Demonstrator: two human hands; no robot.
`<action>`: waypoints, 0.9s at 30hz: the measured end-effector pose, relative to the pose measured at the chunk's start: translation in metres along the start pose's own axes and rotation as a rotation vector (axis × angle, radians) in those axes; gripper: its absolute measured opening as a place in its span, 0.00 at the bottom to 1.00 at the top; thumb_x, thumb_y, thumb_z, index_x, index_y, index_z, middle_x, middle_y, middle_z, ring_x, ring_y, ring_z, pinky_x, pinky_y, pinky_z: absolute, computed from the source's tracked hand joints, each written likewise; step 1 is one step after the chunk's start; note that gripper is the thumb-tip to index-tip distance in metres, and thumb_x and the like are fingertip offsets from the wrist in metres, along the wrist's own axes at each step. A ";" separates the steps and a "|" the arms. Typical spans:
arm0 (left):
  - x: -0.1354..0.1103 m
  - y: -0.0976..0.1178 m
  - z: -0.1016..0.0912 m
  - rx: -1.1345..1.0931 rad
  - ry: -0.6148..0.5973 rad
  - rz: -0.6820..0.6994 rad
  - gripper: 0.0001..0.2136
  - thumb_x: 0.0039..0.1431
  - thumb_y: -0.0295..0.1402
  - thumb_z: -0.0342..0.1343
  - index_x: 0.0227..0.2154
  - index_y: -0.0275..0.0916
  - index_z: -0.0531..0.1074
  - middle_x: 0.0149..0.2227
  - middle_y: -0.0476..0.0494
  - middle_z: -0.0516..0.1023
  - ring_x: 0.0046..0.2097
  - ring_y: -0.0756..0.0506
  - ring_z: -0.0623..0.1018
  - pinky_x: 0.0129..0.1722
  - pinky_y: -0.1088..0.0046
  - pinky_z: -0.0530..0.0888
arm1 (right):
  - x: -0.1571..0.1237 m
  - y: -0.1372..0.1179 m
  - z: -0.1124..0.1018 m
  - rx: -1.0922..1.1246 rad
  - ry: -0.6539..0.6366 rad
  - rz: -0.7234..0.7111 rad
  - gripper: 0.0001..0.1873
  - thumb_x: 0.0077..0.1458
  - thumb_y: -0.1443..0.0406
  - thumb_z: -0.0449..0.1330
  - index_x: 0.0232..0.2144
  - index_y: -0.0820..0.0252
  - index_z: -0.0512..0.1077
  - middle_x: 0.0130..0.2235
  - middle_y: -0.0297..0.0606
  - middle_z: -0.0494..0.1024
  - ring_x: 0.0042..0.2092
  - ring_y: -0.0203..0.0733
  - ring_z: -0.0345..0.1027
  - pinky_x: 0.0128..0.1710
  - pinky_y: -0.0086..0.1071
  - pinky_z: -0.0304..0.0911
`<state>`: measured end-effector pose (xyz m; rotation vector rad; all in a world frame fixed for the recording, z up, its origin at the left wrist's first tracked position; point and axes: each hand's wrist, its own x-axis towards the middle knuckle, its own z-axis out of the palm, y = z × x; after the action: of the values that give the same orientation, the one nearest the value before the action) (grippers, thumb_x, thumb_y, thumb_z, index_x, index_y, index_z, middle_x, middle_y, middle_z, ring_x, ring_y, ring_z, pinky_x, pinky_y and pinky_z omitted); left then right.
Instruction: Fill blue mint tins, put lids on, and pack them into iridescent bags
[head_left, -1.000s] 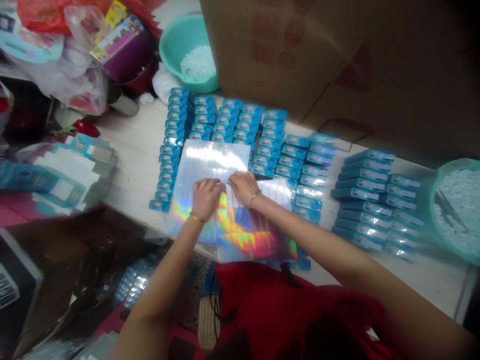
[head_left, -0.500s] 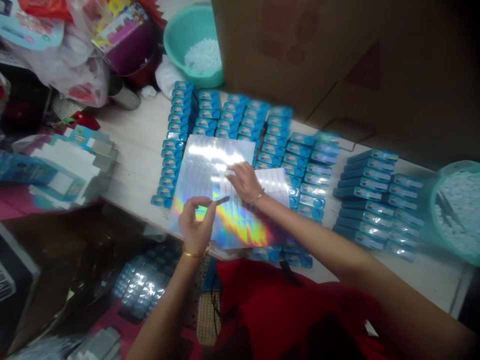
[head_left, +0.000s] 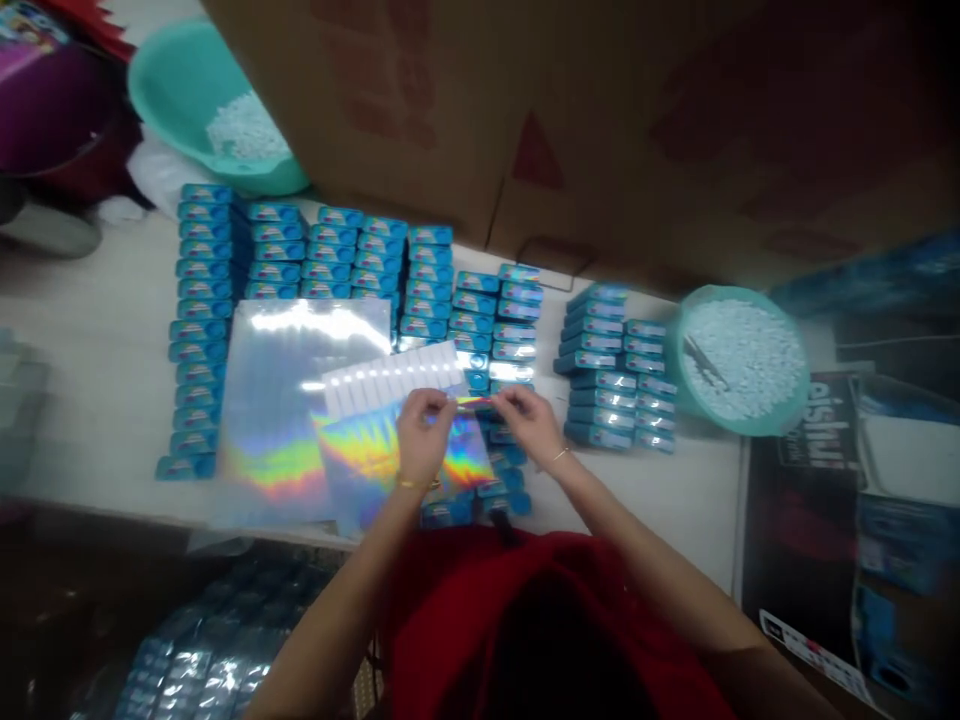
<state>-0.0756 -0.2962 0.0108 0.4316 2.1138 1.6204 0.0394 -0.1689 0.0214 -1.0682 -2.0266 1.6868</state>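
A thin, shiny rainbow-coloured strip (head_left: 474,402) is stretched level between my two hands. My left hand (head_left: 422,438) pinches its left end between thumb and finger, and my right hand (head_left: 534,425) pinches the other end. Under and beside my left hand lies a holographic sheet (head_left: 405,440), with a row of pale strips (head_left: 386,378) across its upper part. It overlaps a larger holographic sheet (head_left: 281,385) on the left. Both sheets rest over rows of small blue boxes (head_left: 424,308).
More blue boxes (head_left: 600,380) stand in stacks to the right. A green basin (head_left: 799,400) of small white pieces holds a pair of tweezers (head_left: 705,362). Another green basin (head_left: 169,95) sits back left. A large cardboard box (head_left: 465,130) stands behind the table (head_left: 112,300).
My right hand has left the sheet and now pinches one end of the strip. My left hand has moved right across the sheets, and the view has swung right.
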 end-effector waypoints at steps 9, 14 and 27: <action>0.009 -0.005 0.094 0.612 -0.149 0.218 0.05 0.54 0.32 0.58 0.25 0.40 0.71 0.38 0.45 0.74 0.45 0.41 0.70 0.42 0.62 0.61 | 0.018 0.066 -0.073 -0.390 0.138 -0.015 0.12 0.54 0.58 0.55 0.23 0.58 0.66 0.25 0.36 0.70 0.29 0.40 0.62 0.32 0.33 0.57; 0.010 -0.011 0.100 0.711 -0.157 0.218 0.04 0.54 0.32 0.57 0.25 0.40 0.71 0.39 0.44 0.74 0.45 0.40 0.69 0.40 0.62 0.59 | 0.022 0.083 -0.070 -0.488 0.120 -0.100 0.10 0.57 0.63 0.51 0.25 0.58 0.66 0.29 0.41 0.73 0.34 0.45 0.65 0.38 0.36 0.59; 0.008 -0.008 0.092 0.918 -0.177 0.281 0.13 0.59 0.34 0.51 0.46 0.40 0.71 0.47 0.36 0.72 0.47 0.36 0.68 0.41 0.59 0.61 | 0.006 0.109 -0.050 -0.262 0.228 -0.010 0.20 0.60 0.61 0.50 0.53 0.62 0.66 0.31 0.37 0.70 0.33 0.43 0.65 0.38 0.36 0.63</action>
<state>-0.0340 -0.2180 -0.0179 1.1390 2.6239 0.5784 0.1063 -0.1250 -0.0688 -1.2662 -2.1351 1.2510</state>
